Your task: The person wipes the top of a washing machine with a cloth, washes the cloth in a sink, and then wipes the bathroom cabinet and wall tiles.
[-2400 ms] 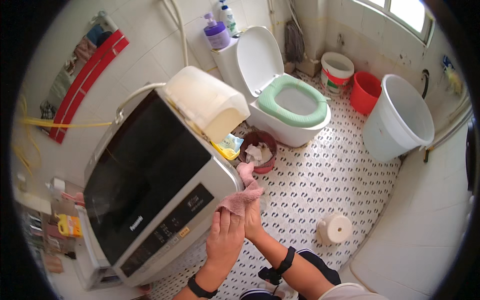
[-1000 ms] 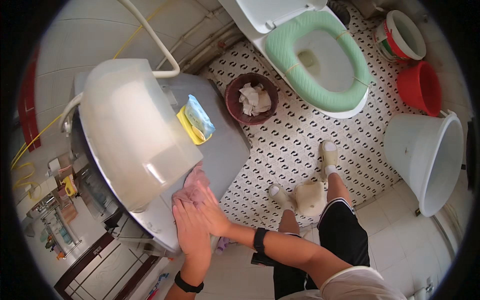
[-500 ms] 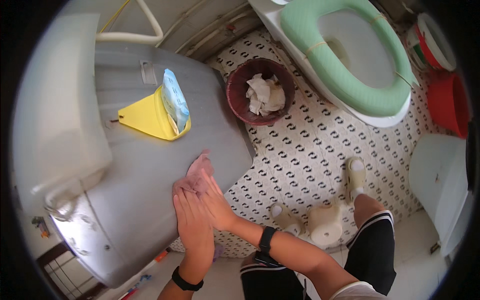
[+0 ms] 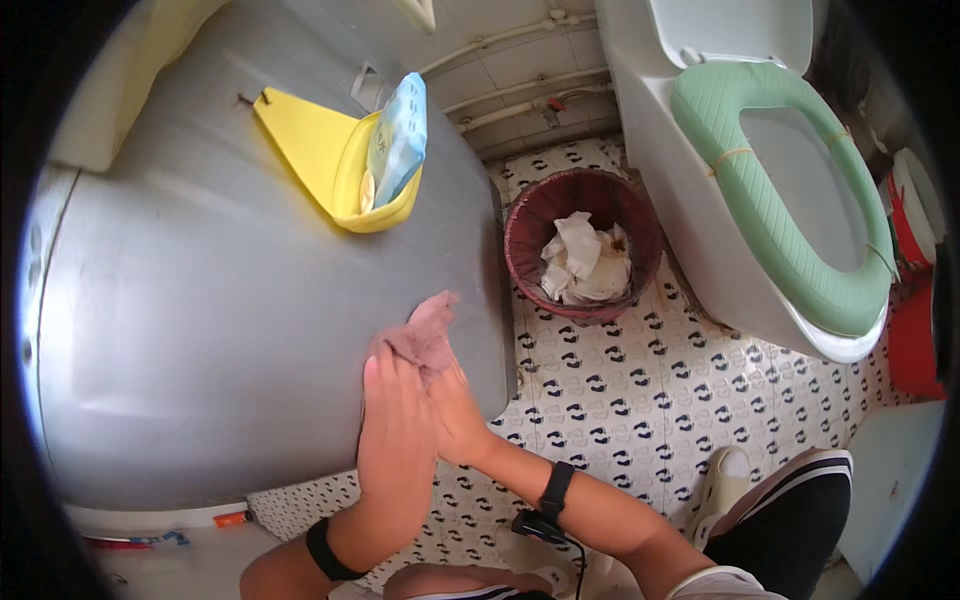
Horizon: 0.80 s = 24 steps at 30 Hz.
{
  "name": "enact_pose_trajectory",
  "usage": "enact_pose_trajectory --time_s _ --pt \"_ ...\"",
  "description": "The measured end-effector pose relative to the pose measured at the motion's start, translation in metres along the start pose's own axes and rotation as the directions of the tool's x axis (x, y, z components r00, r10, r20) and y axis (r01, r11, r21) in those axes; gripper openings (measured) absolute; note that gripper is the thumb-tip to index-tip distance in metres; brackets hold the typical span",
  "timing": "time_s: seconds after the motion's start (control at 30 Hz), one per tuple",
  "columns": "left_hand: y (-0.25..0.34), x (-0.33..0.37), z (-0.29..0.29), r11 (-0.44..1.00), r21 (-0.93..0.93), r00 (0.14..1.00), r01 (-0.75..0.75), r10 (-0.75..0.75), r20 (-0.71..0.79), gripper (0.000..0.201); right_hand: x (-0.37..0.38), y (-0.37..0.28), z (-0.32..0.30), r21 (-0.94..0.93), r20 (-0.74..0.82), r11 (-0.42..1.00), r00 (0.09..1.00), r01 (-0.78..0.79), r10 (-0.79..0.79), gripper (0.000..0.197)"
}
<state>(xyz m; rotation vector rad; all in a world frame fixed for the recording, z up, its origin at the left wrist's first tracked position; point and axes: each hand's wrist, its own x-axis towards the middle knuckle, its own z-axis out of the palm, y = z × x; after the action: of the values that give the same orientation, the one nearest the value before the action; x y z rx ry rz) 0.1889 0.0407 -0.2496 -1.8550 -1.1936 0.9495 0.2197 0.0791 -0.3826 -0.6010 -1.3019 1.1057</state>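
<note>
A crumpled pink cloth (image 4: 428, 335) lies against the smooth grey metal panel (image 4: 230, 330), close to its right edge. My left hand (image 4: 395, 425) has its fingers straight and together, their tips pressed on the cloth's lower part. Tight beside it, my right hand (image 4: 458, 415) also grips the cloth; its fingers are partly covered by the cloth and the left hand. Farther up the panel hangs a yellow funnel-shaped holder (image 4: 315, 155) with a light blue soft packet (image 4: 400, 135) standing in it.
A dark red bin (image 4: 520, 245) with crumpled white paper stands right of the panel. Beyond it is a white toilet with a green padded seat (image 4: 780, 220). Footprint-patterned flooring (image 4: 600, 400) lies below. Pipes (image 4: 510, 105) run along the back wall. Red containers (image 4: 910, 340) stand far right.
The view has shifted, so the bin, toilet and holder sit farther right. Both hands stay together on the cloth, now near the panel's right edge.
</note>
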Motion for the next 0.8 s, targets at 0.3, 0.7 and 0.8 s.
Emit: enact_pose_trajectory --time_s 0.3,0.7,0.8 --pt "0.053 0.022 0.024 0.960 0.133 0.961 -0.248 0.226 0.160 0.090 -0.066 0.071 -0.014 -0.071 -0.093 0.975 0.975 -0.209 0.202 0.044" --pt "-0.057 -0.026 -0.052 0.981 0.172 0.977 -0.089 0.053 0.205 0.089 0.030 -0.042 0.015 -0.172 -0.020 0.953 0.966 0.250 -0.257 0.043" --pt "-0.095 -0.046 -0.076 0.995 0.066 0.994 0.076 -0.081 0.075 0.088 0.066 -0.088 0.023 -0.163 0.006 0.909 0.922 0.383 -0.387 0.040"
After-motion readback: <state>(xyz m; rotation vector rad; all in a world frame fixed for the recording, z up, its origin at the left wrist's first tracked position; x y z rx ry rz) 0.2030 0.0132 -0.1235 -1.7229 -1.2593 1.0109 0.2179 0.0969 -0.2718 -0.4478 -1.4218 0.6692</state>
